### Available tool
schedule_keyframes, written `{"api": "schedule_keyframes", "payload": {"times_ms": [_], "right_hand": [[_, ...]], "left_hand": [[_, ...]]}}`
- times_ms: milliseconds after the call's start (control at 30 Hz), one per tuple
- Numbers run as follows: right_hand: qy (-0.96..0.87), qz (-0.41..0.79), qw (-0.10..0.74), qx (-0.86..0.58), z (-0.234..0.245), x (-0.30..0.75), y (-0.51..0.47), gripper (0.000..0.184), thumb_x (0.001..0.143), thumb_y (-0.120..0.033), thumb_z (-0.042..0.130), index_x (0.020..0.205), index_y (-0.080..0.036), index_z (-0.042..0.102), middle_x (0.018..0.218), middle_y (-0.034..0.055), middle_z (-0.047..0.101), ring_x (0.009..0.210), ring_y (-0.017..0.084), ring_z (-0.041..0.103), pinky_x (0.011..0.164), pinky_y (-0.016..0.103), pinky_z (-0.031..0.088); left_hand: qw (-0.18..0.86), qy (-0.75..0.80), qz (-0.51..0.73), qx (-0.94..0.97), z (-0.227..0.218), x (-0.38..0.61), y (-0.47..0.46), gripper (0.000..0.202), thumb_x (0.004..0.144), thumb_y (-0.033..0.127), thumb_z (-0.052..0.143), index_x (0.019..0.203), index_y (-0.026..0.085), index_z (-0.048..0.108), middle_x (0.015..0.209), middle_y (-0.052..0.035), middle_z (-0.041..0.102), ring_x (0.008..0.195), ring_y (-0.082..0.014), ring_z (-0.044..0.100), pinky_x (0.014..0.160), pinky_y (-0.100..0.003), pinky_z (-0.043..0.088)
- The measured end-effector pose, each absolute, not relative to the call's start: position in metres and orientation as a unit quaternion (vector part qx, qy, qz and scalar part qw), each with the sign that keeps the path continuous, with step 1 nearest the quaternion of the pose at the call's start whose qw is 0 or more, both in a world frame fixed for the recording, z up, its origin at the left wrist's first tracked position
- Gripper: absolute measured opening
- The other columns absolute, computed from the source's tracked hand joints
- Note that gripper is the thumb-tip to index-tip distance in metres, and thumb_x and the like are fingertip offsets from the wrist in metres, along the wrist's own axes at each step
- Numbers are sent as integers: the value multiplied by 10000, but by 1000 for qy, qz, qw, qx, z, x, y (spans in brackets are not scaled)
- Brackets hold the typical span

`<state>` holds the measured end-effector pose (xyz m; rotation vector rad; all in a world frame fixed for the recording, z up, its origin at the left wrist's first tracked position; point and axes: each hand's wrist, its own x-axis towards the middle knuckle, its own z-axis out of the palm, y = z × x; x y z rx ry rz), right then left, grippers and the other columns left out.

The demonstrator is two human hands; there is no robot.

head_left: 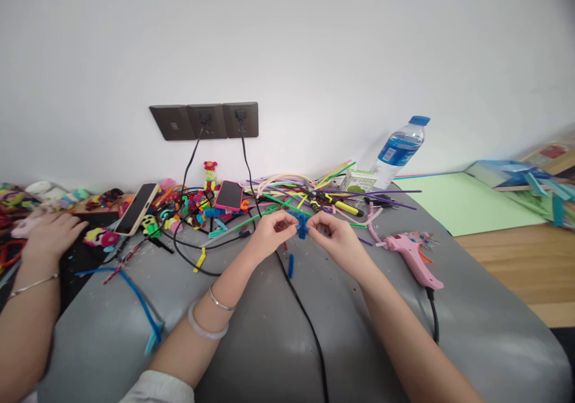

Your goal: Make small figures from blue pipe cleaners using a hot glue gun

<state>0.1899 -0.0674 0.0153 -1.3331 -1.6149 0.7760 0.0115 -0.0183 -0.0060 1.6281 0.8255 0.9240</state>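
Between my two hands, above the middle of the grey table [381, 337], is a small dark-blue fuzzy piece of bent pipe cleaner [302, 226]. My left hand [276, 230] pinches its left side between thumb and fingers. On its right side my right hand [330, 235] has a similar pinch. Just below them, a short blue pipe cleaner piece [291, 266] lies on the table beside a black cable [299, 301]. Behind my hands spreads a pile of long coloured pipe cleaners [287, 186], with yellow-and-black pliers [344, 206] on it.
A pink glue gun [413, 260] lies at right, its cord running down. A water bottle [399, 151] leans by the wall near a small box [358, 181]. Phones [138, 208] and fuzzy figures [101, 236] crowd the left. Another person's hand [54, 232] rests at far left.
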Motion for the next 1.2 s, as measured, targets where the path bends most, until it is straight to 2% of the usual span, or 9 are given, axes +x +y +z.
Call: {"api": "schedule_keyframes", "payload": {"times_ms": [300,800,1200], "right_hand": [[-616,341,478,-525,10,197,-65,228,822,-408,634,807,-181,650,691,12,584,624,152,474,576,283,370],[-634,352,460,-512,14,196,-64,229,805,-401,628,769,-176,648,642,-2,538,595,142,431,580,284,355],[-639,353,445,-519,16,196,-64,246,808,-413,625,751,-175,645,634,1,540,583,137,422,556,275,333]], "left_hand": [[524,345,397,670,-1,11,-18,217,790,359,666,788,143,642,780,-20,581,691,-127,515,647,-239,420],[525,325,395,680,-4,12,-19,172,797,317,636,804,145,634,783,-20,577,695,-129,518,635,-240,413],[515,312,394,694,-4,12,-20,126,802,277,624,787,152,628,772,-12,553,655,-113,502,572,-217,401]]}}
